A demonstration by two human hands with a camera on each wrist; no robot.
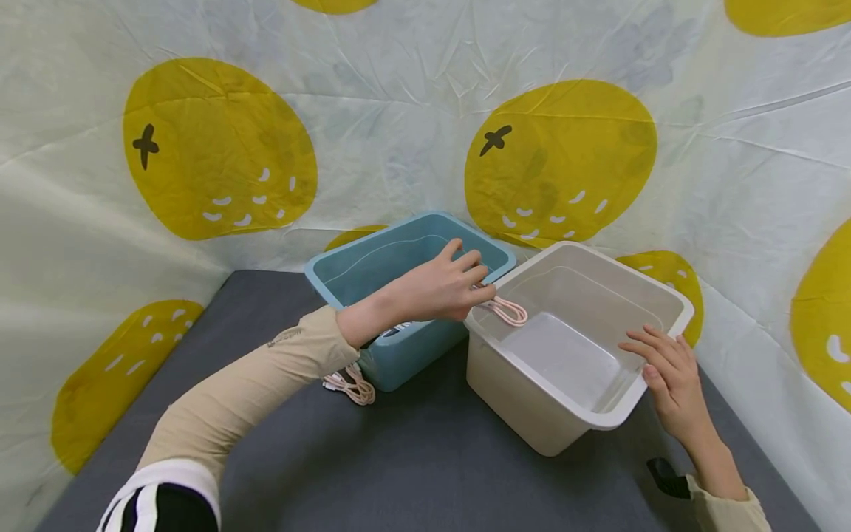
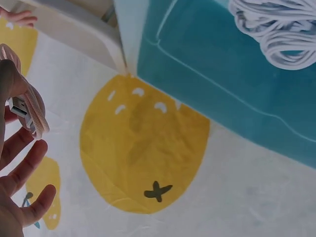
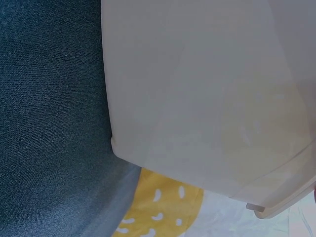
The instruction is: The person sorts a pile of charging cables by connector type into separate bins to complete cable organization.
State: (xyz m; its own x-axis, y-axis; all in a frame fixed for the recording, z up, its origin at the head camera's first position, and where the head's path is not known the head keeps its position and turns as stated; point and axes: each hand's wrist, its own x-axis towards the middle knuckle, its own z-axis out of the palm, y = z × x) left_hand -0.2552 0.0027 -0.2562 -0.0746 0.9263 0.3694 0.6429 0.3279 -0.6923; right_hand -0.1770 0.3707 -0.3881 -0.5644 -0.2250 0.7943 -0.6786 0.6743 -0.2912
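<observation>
My left hand (image 1: 452,284) pinches a coiled pale pink USB cable (image 1: 508,311) over the near left rim of the beige bin (image 1: 512,399). Its metal plug (image 2: 19,106) shows in the left wrist view, where the other fingers spread away from the coil. At the right, my right hand (image 1: 674,377) rests on the bin's rim, with loosely extended fingers reaching over the inner side. Left of the beige bin stands a blue bin (image 1: 412,362), partly covered by my left forearm. White coiled cables (image 2: 281,29) lie inside it.
Another bundled pale pink cable (image 1: 355,384) lies on the dark grey tabletop (image 1: 399,458), beside the blue bin's near corner. White cloth (image 1: 392,148) printed with yellow fruit hangs close behind both bins and along the sides.
</observation>
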